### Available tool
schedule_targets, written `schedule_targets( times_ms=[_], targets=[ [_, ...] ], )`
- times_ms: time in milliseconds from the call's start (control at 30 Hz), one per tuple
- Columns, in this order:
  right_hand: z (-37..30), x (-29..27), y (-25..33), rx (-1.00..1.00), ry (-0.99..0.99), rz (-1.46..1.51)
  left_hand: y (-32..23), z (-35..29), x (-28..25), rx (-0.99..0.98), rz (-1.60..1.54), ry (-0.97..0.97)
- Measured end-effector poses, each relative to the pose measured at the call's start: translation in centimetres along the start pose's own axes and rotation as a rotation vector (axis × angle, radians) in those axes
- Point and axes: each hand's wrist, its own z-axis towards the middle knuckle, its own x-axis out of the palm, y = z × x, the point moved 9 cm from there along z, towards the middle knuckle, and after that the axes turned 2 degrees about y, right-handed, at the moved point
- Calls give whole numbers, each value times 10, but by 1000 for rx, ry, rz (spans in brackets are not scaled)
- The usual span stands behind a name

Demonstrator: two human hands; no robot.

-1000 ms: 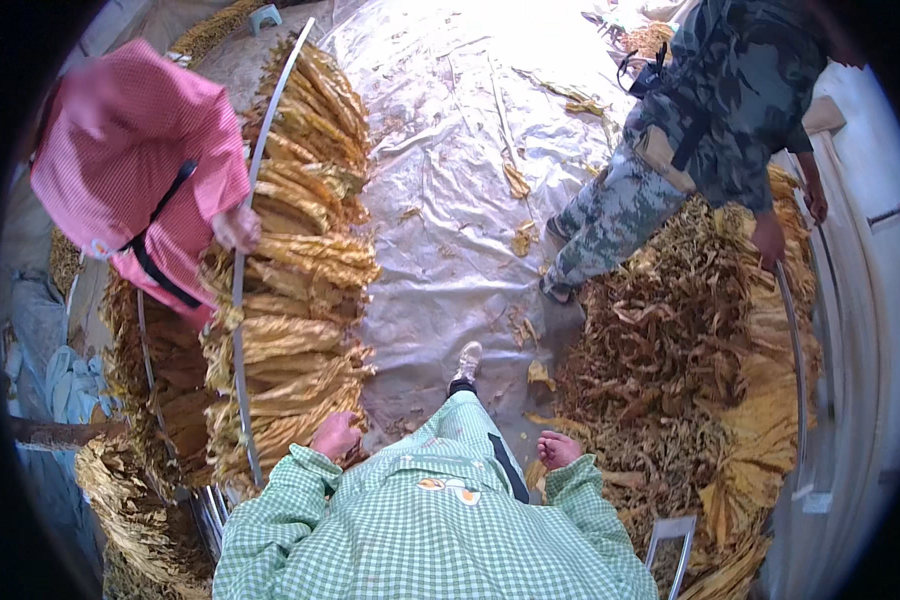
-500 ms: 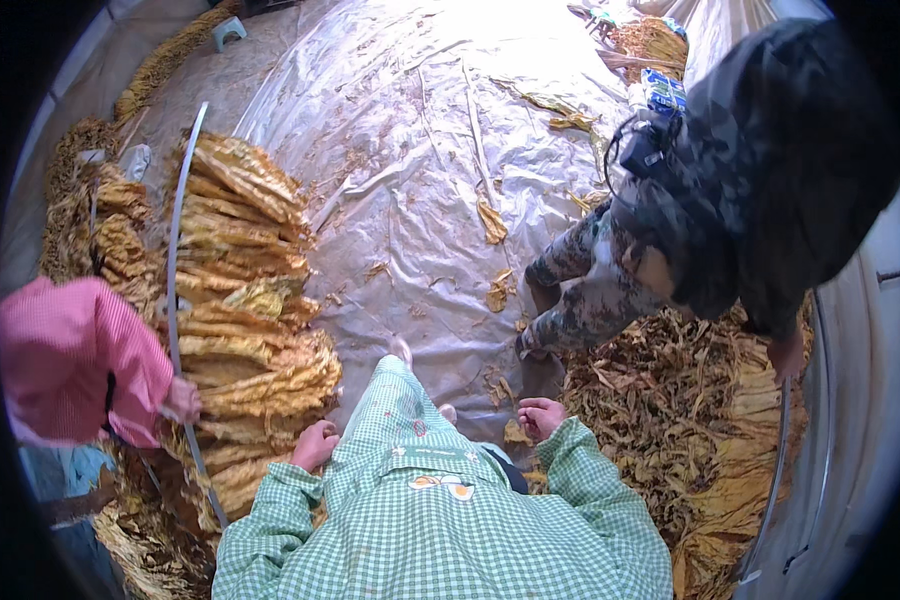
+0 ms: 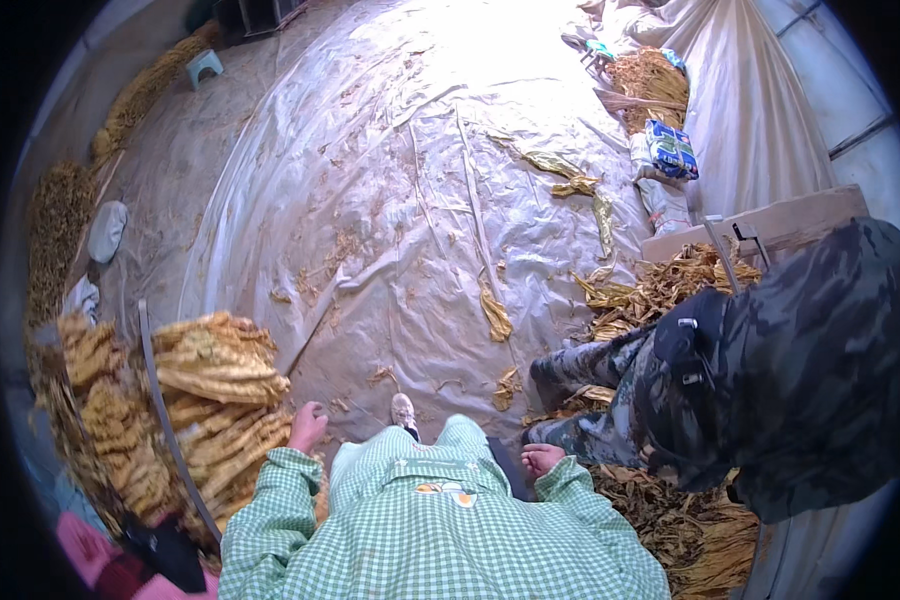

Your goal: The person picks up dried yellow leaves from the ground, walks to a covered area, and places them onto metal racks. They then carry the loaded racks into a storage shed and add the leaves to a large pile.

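My left hand [image 3: 308,425] hangs by my side with its fingers loosely apart and nothing visible in it. It is nearest to a row of yellow-brown dried leaves [image 3: 220,360], apart from them. A grey curved rod [image 3: 160,405] lies lengthwise over that row. My right hand [image 3: 543,459] is curled at my other side, with nothing showing in its fingers. Beside it stand the camouflage-trousered legs [image 3: 595,425] of a co-worker, who bends over a pile of darker dried leaves [image 3: 670,530]. I wear a green checked smock [image 3: 410,540].
Wrinkled plastic sheeting [image 3: 360,270] with leaf scraps covers the floor. At lower left is a person in a pink garment [image 3: 85,545]. A light-blue stool [image 3: 204,66] stands far left. A blue package [image 3: 670,150] and a long board [image 3: 770,222] are on the right.
The view has shifted, and the leaf row and pink-clothed person now appear lower. The camouflage-clad co-worker has shifted lower in the picture. My right hand is more curled; both hands remain at my sides.
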Motion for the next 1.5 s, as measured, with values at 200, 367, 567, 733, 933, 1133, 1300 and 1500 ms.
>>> schedule_targets(
  times_ms=[200,367,567,733,933,1133,1300,1500],
  targets=[
    [42,39,96,-113,-32,-351,-113,129,-9,117,-126,161],
    [97,55,193,-140,-112,-452,-150,233,6,228,24,246],
    [200,98,333,-248,-100,-389,-52,363,-45,-73,-1,372],
    [211,146,489,-383,-99,-497,-111,438,-100,-368,-393,413],
    [263,204,628,-418,-68,-498,-224,524,-110,-273,-243,623],
    [313,233,711,-218,-171,-143,-254,712,-174,-66,225,634],
    [315,288,802,-128,-308,-81,-426,888,-248,-44,-352,184],
    [369,328,902,-262,-320,-634,-686,979,-211,471,2,247]
  ],
)
